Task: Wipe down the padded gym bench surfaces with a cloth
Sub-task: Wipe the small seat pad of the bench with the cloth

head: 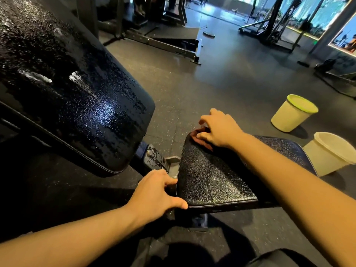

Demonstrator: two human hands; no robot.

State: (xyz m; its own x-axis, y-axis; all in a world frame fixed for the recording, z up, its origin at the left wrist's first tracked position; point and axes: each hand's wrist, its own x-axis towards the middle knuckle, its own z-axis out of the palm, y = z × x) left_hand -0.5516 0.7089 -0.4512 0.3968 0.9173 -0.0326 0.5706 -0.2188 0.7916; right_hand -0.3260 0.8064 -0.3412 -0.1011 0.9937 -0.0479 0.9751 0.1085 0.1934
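Note:
A black padded seat pad lies low in the middle of the view. A larger black backrest pad, wet and glistening, rises tilted at the left. My right hand presses a reddish-brown cloth onto the far corner of the seat pad; most of the cloth is hidden under the hand. My left hand grips the near left corner of the seat pad, thumb along its front edge and fingers on its side.
Two cream plastic buckets stand on the dark rubber floor at the right, one with a green rim, the other just beyond the seat. A metal hinge bracket joins the two pads. Gym machines stand farther back.

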